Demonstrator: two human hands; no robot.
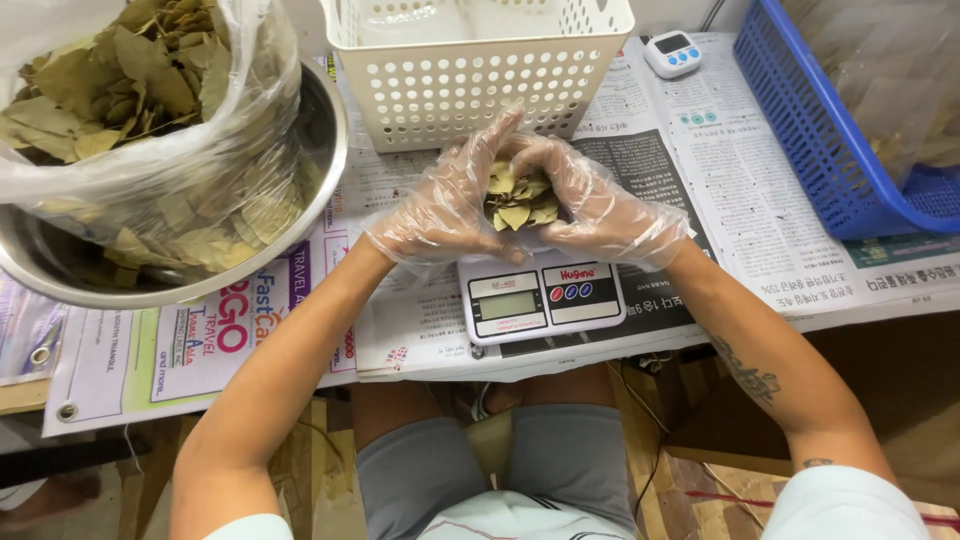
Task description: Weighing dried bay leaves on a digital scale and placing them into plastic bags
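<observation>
Surface covered in newspaper sheets, carrying everything in view. Far left: large metal bowl lined with a clear plastic bag, heaped with dried green-brown leaves. Far right: blue plastic basket, slotted walls, tilted, partly out of view. Top centre: white perforated basket, just behind the hands. In front of the person, near the surface edge: small digital scale, white, display facing the person.

Both hands in thin clear gloves, raised over the scale platform. Left hand and right hand cupped together, fingertips meeting at the top, closed around a small pile of dried leaves held between the palms. Whether the pile touches the platform cannot be told. Small white timer sits at top, between the two baskets.
</observation>
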